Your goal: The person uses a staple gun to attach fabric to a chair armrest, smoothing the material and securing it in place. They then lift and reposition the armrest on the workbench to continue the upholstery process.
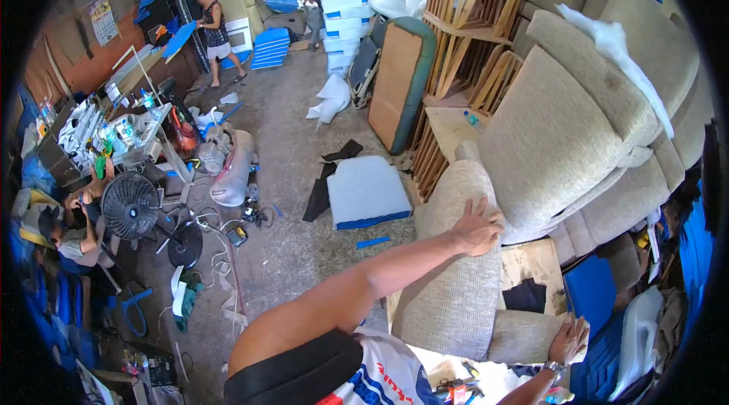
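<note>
A beige upholstered sofa armrest [448, 283] stands right in front of me, covered in ribbed fabric. My left hand [480, 227] lies on its upper part with the fingers spread. A shorter padded beige section [522, 337] joins the armrest at its lower right. On the outer end of that section rests my right hand [568, 340], fingers apart, with a watch at the wrist. Between the armrest and the sofa behind it, a bare wooden panel [535, 261] shows, partly covered by a piece of black cloth [525, 296].
A large beige sofa [562, 139] with stacked cushions fills the right side. Hand tools [457, 390] lie below the armrest. A white foam cushion [370, 191] is on the floor ahead. Left are a black fan [130, 206], cables and a seated person [72, 230]; another person [215, 33] stands farther back.
</note>
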A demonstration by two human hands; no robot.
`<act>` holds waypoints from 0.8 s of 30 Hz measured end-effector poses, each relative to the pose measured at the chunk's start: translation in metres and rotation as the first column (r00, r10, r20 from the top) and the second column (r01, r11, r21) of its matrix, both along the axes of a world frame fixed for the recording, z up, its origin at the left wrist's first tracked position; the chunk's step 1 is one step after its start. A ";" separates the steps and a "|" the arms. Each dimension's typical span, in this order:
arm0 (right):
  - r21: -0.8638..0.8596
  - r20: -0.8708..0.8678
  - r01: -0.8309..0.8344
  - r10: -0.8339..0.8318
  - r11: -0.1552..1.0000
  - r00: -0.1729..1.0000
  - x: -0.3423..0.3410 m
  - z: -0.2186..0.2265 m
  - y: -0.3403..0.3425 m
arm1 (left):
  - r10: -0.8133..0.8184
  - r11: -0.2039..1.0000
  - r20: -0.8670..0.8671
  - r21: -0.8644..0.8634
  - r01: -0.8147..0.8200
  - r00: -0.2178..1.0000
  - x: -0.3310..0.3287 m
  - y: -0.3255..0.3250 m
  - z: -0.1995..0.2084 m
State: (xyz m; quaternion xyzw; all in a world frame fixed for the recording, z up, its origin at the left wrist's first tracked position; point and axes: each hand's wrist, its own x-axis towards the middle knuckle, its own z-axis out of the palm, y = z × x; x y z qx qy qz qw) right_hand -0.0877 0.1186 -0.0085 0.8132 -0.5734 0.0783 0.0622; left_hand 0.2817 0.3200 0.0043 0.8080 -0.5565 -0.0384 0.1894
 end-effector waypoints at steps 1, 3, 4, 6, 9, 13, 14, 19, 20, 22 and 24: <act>0.008 -0.008 -0.002 0.002 1.000 1.000 0.002 0.002 0.004 | -0.062 0.996 -0.020 0.056 0.063 0.998 -0.012 0.000 0.008; 0.013 -0.055 -0.025 0.026 1.000 0.998 -0.004 0.006 0.011 | -0.205 0.964 -0.073 0.159 0.215 0.976 -0.036 -0.010 0.014; -0.005 -0.085 -0.034 0.033 0.999 0.996 -0.006 0.012 0.017 | -0.228 0.965 -0.067 0.116 0.235 0.971 -0.043 -0.018 -0.003; -0.105 -0.095 -0.085 0.075 0.991 0.993 -0.033 -0.018 0.018 | -0.157 0.982 -0.061 0.092 0.162 0.986 -0.063 -0.014 -0.011; -0.212 -0.100 -0.349 0.335 0.913 0.937 -0.010 0.015 0.031 | -0.369 0.885 0.125 -0.257 0.389 0.921 -0.027 0.029 -0.033; -0.131 0.295 -0.448 0.466 0.884 0.834 -0.045 0.023 -0.024 | -0.253 0.941 0.228 -0.169 0.294 0.940 -0.048 0.067 -0.011; 0.074 0.268 -0.301 0.272 0.951 0.924 -0.046 0.026 -0.025 | -0.254 0.944 0.213 -0.159 0.289 0.944 -0.051 0.063 -0.017; 0.067 0.251 -0.258 0.234 0.964 0.939 -0.029 0.041 -0.014 | -0.256 0.935 0.224 -0.191 0.300 0.940 -0.041 0.070 -0.021; 0.027 0.227 -0.242 0.230 0.970 0.946 -0.033 0.042 -0.001 | -0.269 0.930 0.209 -0.198 0.310 0.940 -0.039 0.075 -0.025; -0.076 0.187 -0.242 0.252 0.967 0.950 -0.035 0.047 0.023 | -0.259 0.928 0.201 -0.220 0.301 0.945 -0.025 0.090 -0.024; 0.109 0.238 -0.229 0.198 0.967 0.951 -0.039 0.070 0.026 | -0.281 0.917 0.184 -0.237 0.320 0.942 -0.017 0.091 -0.026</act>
